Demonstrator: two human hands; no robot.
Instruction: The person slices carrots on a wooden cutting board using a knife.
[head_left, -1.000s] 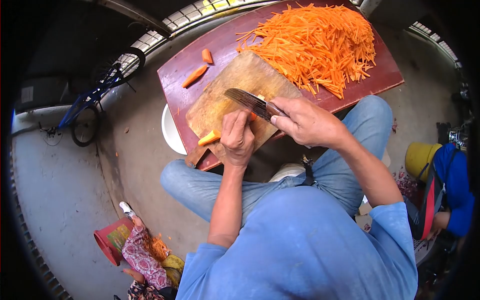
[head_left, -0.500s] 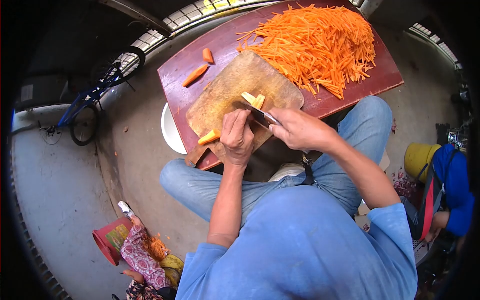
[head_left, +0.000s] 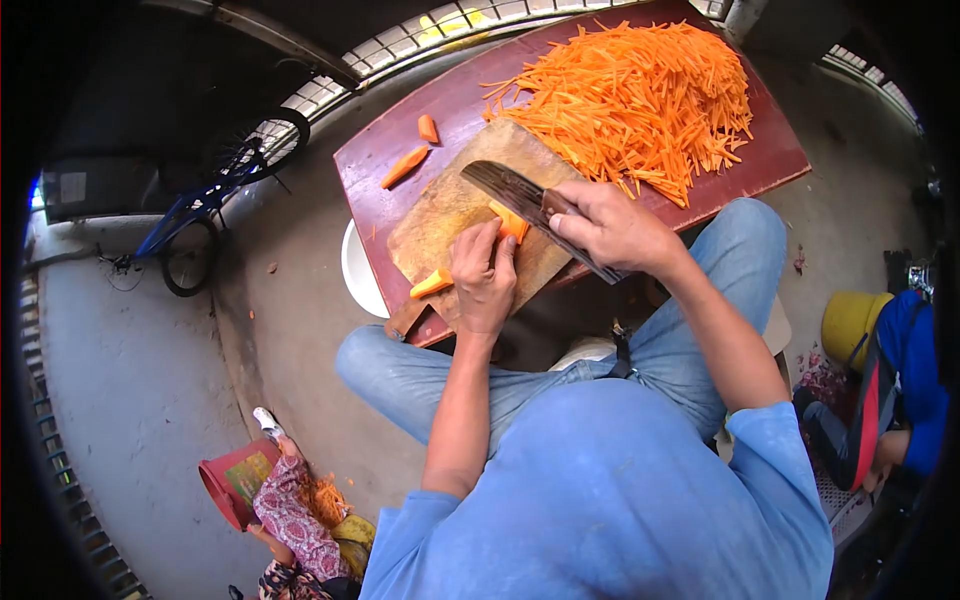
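My right hand point(head_left: 612, 232) is closed around a broad, dark-bladed knife point(head_left: 507, 188), its blade held at a slant over the wooden cutting board point(head_left: 440, 215). Beside the blade, the bent fingers of my left hand point(head_left: 482, 280) press on a cut carrot piece point(head_left: 512, 222) on the board. Another carrot piece point(head_left: 431, 284), yellowish on its cut side, lies just left of that hand. Farther off on the dark red table point(head_left: 370, 165) are a long carrot piece point(head_left: 405, 167) and a short carrot chunk point(head_left: 428, 128).
A large heap of carrot strips point(head_left: 650, 100) covers the table's far right. A white basin point(head_left: 358, 270) shows under its left edge. At lower left a person in patterned clothes sits by a red bucket point(head_left: 235, 485). A blue bicycle point(head_left: 190, 215) and yellow bucket point(head_left: 850, 325) stand around.
My right hand has lifted the knife from the carrot piece and turned it, so more of its blade shows. My left hand stays at the carrot piece. The whole view has shifted slightly.
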